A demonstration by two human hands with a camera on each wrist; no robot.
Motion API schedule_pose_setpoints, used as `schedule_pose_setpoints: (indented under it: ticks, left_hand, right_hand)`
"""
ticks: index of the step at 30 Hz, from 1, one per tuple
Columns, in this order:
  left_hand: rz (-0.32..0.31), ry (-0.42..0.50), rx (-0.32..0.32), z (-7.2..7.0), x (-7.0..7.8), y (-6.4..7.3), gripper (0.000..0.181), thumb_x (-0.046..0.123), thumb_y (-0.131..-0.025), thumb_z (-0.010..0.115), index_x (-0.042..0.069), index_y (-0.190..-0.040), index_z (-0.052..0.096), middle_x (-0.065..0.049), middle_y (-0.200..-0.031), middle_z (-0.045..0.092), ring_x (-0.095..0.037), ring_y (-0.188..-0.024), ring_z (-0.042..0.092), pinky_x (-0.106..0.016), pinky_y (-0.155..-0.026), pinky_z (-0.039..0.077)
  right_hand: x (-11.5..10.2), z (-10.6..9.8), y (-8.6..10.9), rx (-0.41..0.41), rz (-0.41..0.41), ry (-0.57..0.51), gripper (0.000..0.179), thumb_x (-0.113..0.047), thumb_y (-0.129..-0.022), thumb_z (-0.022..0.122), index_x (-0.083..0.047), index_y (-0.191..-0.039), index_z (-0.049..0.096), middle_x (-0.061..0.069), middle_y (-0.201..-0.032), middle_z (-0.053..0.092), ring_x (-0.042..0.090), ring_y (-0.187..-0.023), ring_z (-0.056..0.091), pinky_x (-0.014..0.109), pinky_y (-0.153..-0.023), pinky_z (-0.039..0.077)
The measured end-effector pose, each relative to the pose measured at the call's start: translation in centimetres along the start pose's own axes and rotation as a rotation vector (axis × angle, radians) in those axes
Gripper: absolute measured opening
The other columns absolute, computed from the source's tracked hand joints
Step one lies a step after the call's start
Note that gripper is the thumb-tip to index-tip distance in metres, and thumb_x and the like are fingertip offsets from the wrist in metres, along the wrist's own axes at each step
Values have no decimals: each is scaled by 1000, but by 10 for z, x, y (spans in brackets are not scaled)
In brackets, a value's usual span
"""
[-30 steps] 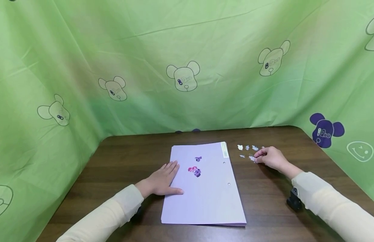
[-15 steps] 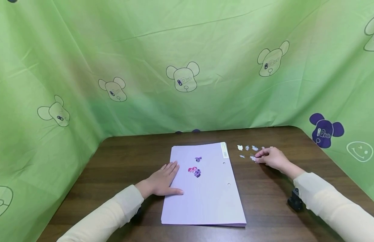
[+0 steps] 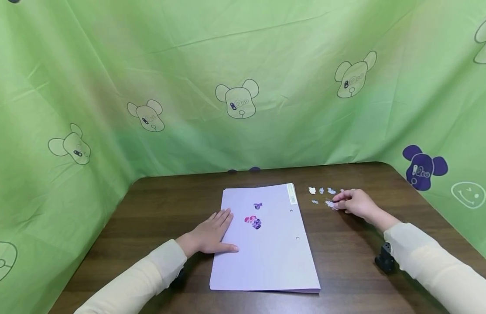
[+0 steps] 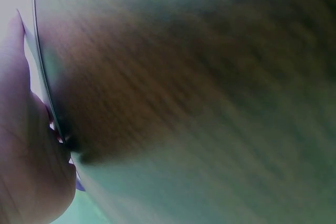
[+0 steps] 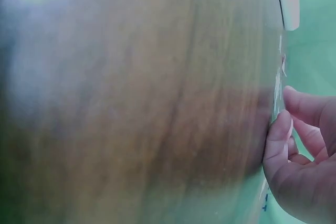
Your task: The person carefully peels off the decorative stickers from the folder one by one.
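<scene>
My left hand (image 3: 210, 234) lies flat with fingers spread over the left edge of a pale lilac folder (image 3: 270, 261). Its thumb side also shows in the left wrist view. On the folder are a small purple sticker (image 3: 258, 206) and, below it, a pink and purple sticker cluster (image 3: 253, 222). To the right of the folder, my right hand (image 3: 356, 204) has its thumb and forefinger at the edge of a small pale cut-out sticker (image 3: 330, 203) on the table. In the right wrist view, the curled fingers (image 5: 286, 124) sit close over the tabletop.
Several more small pale cut-outs lie in loose rows beyond the folder's right edge, including a white one (image 3: 312, 190) and a bluish one (image 3: 331, 191). The brown wooden table (image 3: 156, 209) ends at a green curtain (image 3: 188, 144) printed with bear heads.
My right hand has shifted slightly to the right, and the small pale sticker at its fingertips has moved a little the same way. The left hand and folder have stayed put.
</scene>
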State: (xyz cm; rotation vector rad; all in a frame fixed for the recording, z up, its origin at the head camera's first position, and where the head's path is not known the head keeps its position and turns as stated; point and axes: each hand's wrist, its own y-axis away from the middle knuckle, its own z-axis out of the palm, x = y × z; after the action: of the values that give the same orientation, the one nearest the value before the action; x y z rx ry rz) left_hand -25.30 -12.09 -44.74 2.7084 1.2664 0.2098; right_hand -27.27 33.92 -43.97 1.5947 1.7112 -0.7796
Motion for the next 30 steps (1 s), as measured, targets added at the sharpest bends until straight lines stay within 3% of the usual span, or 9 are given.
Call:
schedule_pose_setpoints:
  ticks: [14,20,30]
  left_hand:
    - [3,4,-2,-1,0,0,106,78,-85,42,3,-155,15,-12,-161,9,-27,-147,8,-41,-117,12]
    - [1,8,-3,-1,-1,0,107,79,-84,41,4,-155,14,-12,-162,8,-26,-147,7,-41,-117,12]
    - [6,16,-10,-3,1,1,106,78,-85,41,3,-155,14,-12,-162,8,-26,-147,7,-41,-117,12]
  right_hand:
    - [-12,0,-2,2,6,-96,33,-2,-90,66,19,-114,57,6,-86,63,9,-71,58,26,-62,54]
    - [-32,16,-2,-22,-28,-189,36,0,-89,67,21,-115,55,6,-87,64,7,-74,61,27,-68,56]
    - [-68,50,-10,-70,-71,-203,33,-3,-89,68,15,-115,58,10,-92,62,11,-81,59,31,-74,56]
